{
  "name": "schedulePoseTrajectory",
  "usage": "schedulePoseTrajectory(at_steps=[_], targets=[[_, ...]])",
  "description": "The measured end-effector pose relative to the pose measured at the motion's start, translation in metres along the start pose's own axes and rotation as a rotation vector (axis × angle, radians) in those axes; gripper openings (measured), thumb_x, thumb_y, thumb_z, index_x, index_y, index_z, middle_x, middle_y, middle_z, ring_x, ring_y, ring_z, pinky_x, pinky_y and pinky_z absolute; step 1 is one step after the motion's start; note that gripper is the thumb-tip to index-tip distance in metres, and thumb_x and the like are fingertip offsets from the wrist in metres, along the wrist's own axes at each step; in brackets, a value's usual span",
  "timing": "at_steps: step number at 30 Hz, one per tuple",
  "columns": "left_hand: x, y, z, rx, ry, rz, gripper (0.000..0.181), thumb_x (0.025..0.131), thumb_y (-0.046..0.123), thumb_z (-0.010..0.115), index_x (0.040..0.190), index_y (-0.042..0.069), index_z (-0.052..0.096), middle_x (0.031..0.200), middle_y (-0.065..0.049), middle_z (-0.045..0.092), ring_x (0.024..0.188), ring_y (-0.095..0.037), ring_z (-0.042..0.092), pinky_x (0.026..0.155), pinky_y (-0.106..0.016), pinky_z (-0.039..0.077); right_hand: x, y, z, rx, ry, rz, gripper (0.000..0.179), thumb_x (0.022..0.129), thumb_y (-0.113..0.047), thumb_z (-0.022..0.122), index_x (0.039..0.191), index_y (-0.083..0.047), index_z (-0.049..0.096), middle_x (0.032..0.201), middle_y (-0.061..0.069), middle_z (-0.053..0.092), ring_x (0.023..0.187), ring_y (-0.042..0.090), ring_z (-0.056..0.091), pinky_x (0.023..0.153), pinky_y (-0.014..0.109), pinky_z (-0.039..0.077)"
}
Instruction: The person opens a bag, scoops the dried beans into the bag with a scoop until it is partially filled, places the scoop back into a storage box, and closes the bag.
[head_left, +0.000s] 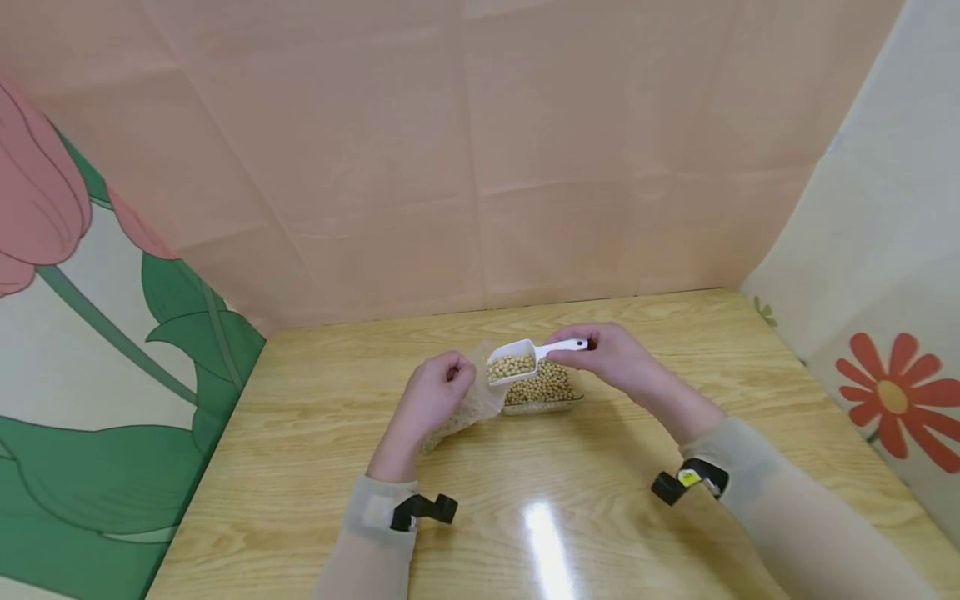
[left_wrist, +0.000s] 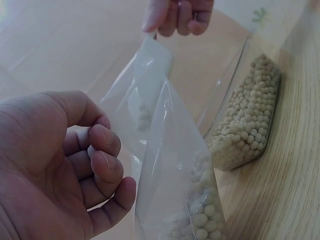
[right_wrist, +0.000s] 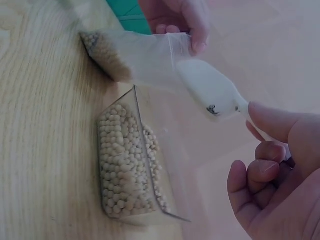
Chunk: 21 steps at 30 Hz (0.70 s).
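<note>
My right hand [head_left: 609, 357] pinches the handle of a white scoop [head_left: 525, 360] filled with yellow-beige soybeans. The scoop's front end is at the mouth of a clear plastic bag [left_wrist: 175, 165], inside the film in the left wrist view. My left hand [head_left: 438, 390] grips the bag's upper edge with curled fingers; soybeans lie in the bag's bottom, which rests on the table. Below the scoop stands a clear rectangular container [right_wrist: 130, 165] holding many soybeans, partly hidden by scoop and bag in the head view.
The wood-grain table [head_left: 300, 467] ends at a pinkish backdrop [head_left: 465, 167] behind. Flower-printed panels stand at the left and right, one with a red flower [head_left: 892, 398]. Black wrist mounts [head_left: 423, 510] sit on both sleeves.
</note>
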<state>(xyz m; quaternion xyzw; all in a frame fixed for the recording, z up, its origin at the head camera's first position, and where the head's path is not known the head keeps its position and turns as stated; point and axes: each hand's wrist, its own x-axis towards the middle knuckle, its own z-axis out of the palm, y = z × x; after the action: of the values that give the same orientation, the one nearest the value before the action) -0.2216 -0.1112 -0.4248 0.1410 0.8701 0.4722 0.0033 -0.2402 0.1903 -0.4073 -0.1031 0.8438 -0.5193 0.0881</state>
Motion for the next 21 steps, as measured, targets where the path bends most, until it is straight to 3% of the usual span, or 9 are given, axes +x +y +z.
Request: schedulePoseTrajectory(at_steps=[11,21], targets=[[0.000,0.002,-0.001,0.002,-0.007,-0.006,0.024,0.101,0.025,0.053,0.082,0.014,0.064,0.065,-0.001,0.051,0.053,-0.016,0.042,0.053,-0.033,0.040,-0.001,-0.021,0.002,-0.189,0.010,-0.123,0.030,0.086,-0.046,0.078,0.109,-0.027,0.076,0.096,0.001,0.071,0.072,0.021,0.058,0.060,0.032,0.049],[0.001,0.001,0.000,0.021,0.004,-0.011,0.022,0.099,0.023,0.055,0.081,0.015,0.065,0.065,0.000,0.051,0.055,-0.016,0.044,0.054,-0.032,0.039,-0.008,-0.035,0.003,-0.322,0.040,-0.179,0.022,0.089,-0.042,0.076,0.107,-0.030,0.075,0.088,-0.004,0.069,0.067,0.018,0.056,0.058,0.034,0.046]])
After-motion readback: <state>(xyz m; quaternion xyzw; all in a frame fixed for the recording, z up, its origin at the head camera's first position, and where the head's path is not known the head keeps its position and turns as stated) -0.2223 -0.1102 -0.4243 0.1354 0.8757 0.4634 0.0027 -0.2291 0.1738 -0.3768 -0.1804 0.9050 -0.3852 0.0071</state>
